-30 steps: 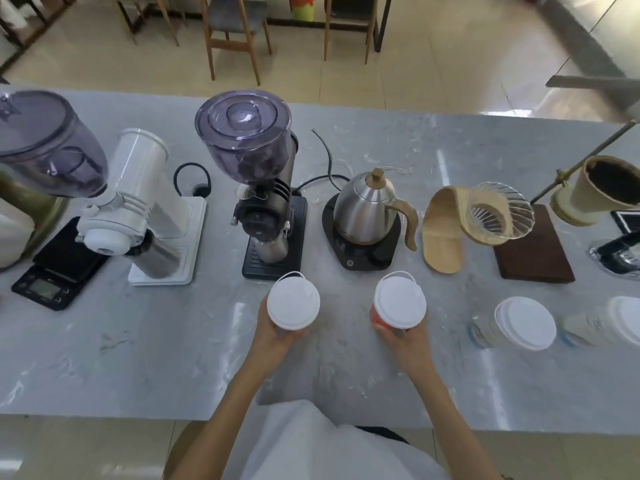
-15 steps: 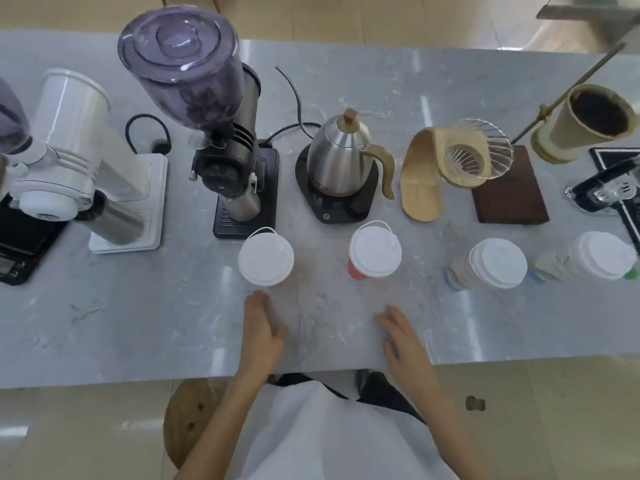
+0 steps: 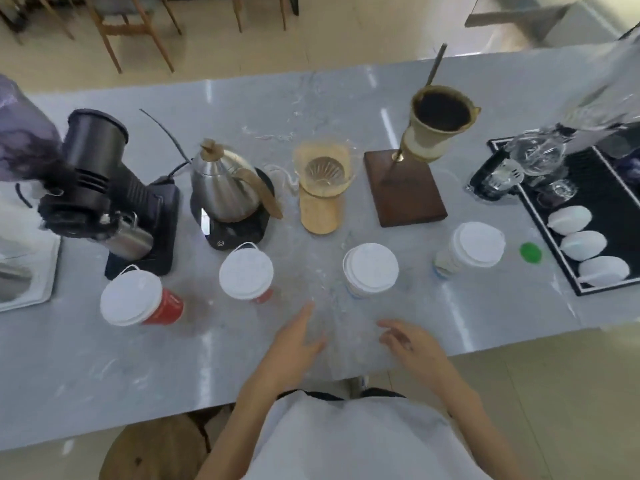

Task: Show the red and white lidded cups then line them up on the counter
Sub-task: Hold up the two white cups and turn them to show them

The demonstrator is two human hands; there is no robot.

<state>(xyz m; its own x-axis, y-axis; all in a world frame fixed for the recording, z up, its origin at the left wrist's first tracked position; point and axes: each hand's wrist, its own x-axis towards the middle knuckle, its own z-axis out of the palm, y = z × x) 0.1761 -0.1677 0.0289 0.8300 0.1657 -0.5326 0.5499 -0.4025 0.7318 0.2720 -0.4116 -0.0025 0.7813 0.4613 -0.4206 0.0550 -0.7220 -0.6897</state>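
Two red cups with white lids stand on the grey counter (image 3: 485, 327): one red cup (image 3: 138, 303) at the left, a second red cup (image 3: 246, 271) to its right. Further right stand two white cups with white lids, one (image 3: 370, 270) near the middle and one (image 3: 471, 247) beyond it. My left hand (image 3: 298, 341) hovers over the counter below and between the second red cup and the middle white cup, fingers spread, holding nothing. My right hand (image 3: 408, 344) lies to its right, fingers apart and empty.
Behind the cups stand a black grinder (image 3: 100, 188), a steel kettle (image 3: 225, 188) on a black base, a glass dripper (image 3: 323, 174) on a wooden stand, and a filter cone (image 3: 440, 123) over a dark wooden base. A black tray (image 3: 588, 237) with white lids sits at right; a green cap (image 3: 530, 252) lies nearby.
Both hands let go of the two red cups, which now stand on the counter. The view has swung to the right, and both hands have moved right toward the white cups.
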